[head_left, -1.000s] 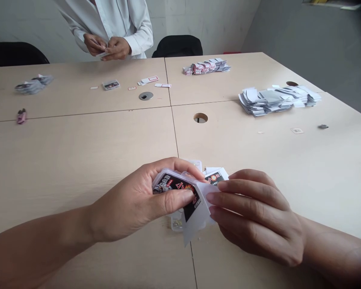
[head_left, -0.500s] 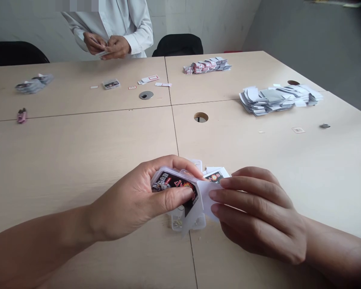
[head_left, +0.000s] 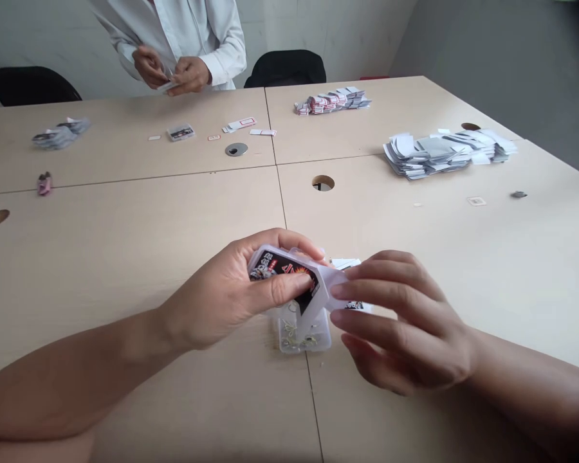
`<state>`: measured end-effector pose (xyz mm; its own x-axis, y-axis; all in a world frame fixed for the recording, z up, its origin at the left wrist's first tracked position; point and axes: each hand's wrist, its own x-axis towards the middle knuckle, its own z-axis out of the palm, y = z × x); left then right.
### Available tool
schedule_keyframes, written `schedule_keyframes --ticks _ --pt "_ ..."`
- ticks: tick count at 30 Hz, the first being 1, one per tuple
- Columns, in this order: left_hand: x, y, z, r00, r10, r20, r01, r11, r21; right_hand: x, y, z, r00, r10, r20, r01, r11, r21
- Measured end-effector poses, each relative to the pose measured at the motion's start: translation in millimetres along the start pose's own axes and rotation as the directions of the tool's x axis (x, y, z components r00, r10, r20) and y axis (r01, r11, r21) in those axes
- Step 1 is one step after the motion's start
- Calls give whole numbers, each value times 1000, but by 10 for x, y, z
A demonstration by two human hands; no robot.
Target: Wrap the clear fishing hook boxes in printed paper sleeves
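Observation:
My left hand [head_left: 265,283] is closed round a flat clear plastic box [head_left: 251,258], thumb pressing on its black printed label [head_left: 289,273], which has red characters. A pale flap of label or backing paper [head_left: 335,296] sticks out at the box's right edge. The fingers of my right hand [head_left: 400,315] are on that flap; its thumb is partly hidden. Under the held box lies another clear plastic box [head_left: 282,344] with small pieces and thin yellowish strands inside. Behind my right fingertips are printed labels [head_left: 345,262], mostly covered.
Stacks of white paper slips [head_left: 444,154] and red-bordered slips [head_left: 332,101] lie at the back right. Across the table a person in a white shirt [head_left: 188,38] handles a small item. Farther off are a labelled box [head_left: 181,132], bagged items [head_left: 60,135] and a cable hole [head_left: 323,184].
Both hands and the held box have risen slightly in view. My right fingers have shifted a little left along the flap, and more of the box underneath shows.

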<state>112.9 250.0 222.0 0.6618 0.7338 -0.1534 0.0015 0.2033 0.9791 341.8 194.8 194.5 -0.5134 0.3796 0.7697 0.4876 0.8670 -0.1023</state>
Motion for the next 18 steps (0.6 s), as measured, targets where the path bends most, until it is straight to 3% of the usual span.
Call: schedule_keyframes --ticks 4,8,13,18 --pt "6 13 4 1000 27 -1 -27 998 58 -25 -43 41 971 235 -35 -223 952 209" --pt "-9 9 5 1000 25 18 -28 989 146 -71 -46 101 903 426 51 -421 857 297" --pt "12 -23 6 1000 4 28 -10 981 193 -87 -47 147 841 526 126 -533 766 360" --pt "25 -39 13 998 -51 39 42 977 210 -66 -61 148 812 571 126 -580 761 290"
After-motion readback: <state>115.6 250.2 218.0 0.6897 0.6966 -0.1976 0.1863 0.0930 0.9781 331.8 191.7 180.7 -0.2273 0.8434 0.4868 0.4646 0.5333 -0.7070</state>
